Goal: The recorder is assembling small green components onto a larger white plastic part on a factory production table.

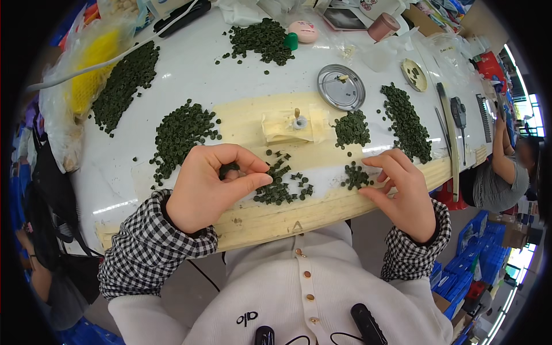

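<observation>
My left hand (210, 184) is closed in a pinch, thumb and forefinger tips together above a loose pile of small dark green parts (276, 188). Whatever sits between those tips is too small to make out. A few more green parts show through the loop of its fingers; I cannot tell if they lie in the palm or behind it. My right hand (402, 192) has thumb and forefinger apart, beside a smaller cluster of green parts (356, 176). Beyond both hands, a tape-covered block (279, 131) carries a short metal post (299, 122) and a thin brass-coloured pin.
Larger heaps of green parts lie left (183, 135), far (261, 41) and right (407, 122). A round metal tin lid (329, 95) and a shallow dish (422, 80) stand behind. Tweezers and a black tool (458, 112) lie at right. A wooden strip (259, 227) edges the table. Another person (500, 178) sits farther right.
</observation>
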Demonstrator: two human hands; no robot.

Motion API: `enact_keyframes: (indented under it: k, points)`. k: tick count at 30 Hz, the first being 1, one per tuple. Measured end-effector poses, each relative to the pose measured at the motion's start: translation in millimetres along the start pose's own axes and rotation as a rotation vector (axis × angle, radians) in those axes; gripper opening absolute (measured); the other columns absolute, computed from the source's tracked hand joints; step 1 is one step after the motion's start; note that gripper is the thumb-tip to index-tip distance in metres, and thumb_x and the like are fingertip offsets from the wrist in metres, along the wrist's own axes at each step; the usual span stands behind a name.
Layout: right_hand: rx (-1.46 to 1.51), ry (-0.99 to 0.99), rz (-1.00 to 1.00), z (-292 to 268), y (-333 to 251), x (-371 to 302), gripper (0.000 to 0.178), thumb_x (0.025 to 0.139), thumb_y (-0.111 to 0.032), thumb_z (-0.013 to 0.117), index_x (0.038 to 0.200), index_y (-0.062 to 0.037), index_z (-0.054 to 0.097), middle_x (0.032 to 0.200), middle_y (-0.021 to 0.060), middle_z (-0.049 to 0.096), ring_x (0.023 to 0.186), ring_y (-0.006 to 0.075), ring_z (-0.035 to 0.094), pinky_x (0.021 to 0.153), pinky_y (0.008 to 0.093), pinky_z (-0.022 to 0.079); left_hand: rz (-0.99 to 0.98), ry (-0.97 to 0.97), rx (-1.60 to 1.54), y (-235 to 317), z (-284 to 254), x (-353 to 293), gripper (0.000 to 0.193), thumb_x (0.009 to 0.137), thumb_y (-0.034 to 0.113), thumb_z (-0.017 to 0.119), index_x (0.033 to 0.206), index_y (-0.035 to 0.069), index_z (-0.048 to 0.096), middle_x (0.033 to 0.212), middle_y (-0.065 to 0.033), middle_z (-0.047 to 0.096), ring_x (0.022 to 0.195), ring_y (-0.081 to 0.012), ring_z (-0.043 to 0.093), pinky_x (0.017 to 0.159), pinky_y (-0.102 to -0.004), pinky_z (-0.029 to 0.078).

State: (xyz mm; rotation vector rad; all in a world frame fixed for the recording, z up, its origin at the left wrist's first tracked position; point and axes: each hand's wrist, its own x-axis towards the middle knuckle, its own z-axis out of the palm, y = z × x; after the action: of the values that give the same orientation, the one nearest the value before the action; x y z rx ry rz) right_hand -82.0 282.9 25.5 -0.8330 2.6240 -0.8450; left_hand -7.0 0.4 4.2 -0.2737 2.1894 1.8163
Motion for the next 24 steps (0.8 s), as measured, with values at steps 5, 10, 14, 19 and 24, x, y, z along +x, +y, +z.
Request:
enact_keyframes:
  k: [5,10,14,19,24]
  points:
    - [0.069,0.007,-0.067,13.2,2.9,7.0,0.023,0.073,0.001,0.067,0.095,-0.0003,0.061,0.086,0.0099,0.056,0.067,0.0214,0.059,0.061,0.029,0.049,0.112,-0.022,-0.157,-10.3,0.4,2.5,0.01,0.083,0.005,0.064,0.092,-0.001,0.064,0.076,-0.0015,0.063,0.051,0.0005,0.038,0.046,-0.0156,0.031]
    - [0.08,0.036,-0.205,23.8,-0.5,16.3,0.018,0.074,0.002,0.065,0.092,-0.0001,0.062,0.084,0.0112,0.057,0.069,0.0252,0.059,0.061,0.0311,0.048,-0.157,-0.227,-0.804,-8.2,-5.9,1.3,0.018,0.093,0.008,0.047,0.106,-0.001,0.055,0.083,-0.0062,0.063,0.051,-0.0018,0.031,0.045,-0.0165,0.028]
    - [0.138,0.104,-0.177,25.1,0.0,19.3,0.013,0.074,0.002,0.066,0.086,0.0001,0.063,0.08,0.011,0.057,0.072,0.0267,0.058,0.061,0.0318,0.047,-0.214,-0.228,-0.859,-6.5,1.1,-1.0,0.023,0.096,0.01,0.039,0.111,-0.002,0.051,0.087,-0.0089,0.063,0.049,-0.0026,0.029,0.046,-0.0164,0.027]
    - [-0.008,0.165,-0.234,26.8,-4.9,26.2,0.01,0.072,-0.002,0.068,0.081,-0.0015,0.063,0.076,0.0093,0.057,0.072,0.0252,0.056,0.062,0.0333,0.047,-0.17,-0.312,-0.813,-8.9,1.7,-0.7,0.025,0.098,0.013,0.036,0.112,-0.003,0.05,0.09,-0.0113,0.063,0.049,-0.0029,0.029,0.045,-0.017,0.026]
    - [-0.133,0.113,-0.351,30.5,-11.3,32.4,0.012,0.069,-0.003,0.07,0.077,-0.0024,0.062,0.076,0.0075,0.054,0.073,0.0247,0.052,0.062,0.0335,0.043,-0.111,-0.341,-0.811,-11.8,-0.4,-0.2,0.029,0.098,0.015,0.037,0.113,-0.005,0.052,0.084,-0.0064,0.061,0.049,-0.0026,0.029,0.046,-0.0171,0.026]
